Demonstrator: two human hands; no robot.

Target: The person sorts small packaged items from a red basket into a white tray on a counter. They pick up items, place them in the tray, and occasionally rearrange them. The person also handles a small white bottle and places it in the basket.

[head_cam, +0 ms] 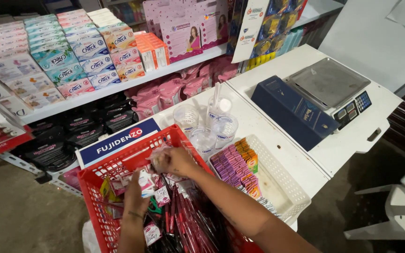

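1. The red plastic basket [100, 183] sits at 6 o'clock in the view, packed with red and black pens [191, 229] and small flat sachets [152, 233].
2. The right hand [174, 161] is at the basket's far rim, fingers pinched shut on a bunch of clear-wrapped sachets [157, 158].
3. The left hand [136, 189], at 7 o'clock of the right one, is closed around a small white and pink packet [145, 180]. The 2 hands are close but not touching.
4. Judged by look, the sachets are light, thin and floppy, with glossy film that may slip; a pinch across the flat faces near the middle, or along a sealed edge, should hold best.
5. The pens look stiff and light, easy to gather as a bundle.
6. At 3 o'clock of the basket a white perforated tray [284, 187] holds rows of purple and orange sachets [234, 165]; clear plastic cups [212, 125] stand at 12 o'clock, a digital scale [330, 84] at 2 o'clock.
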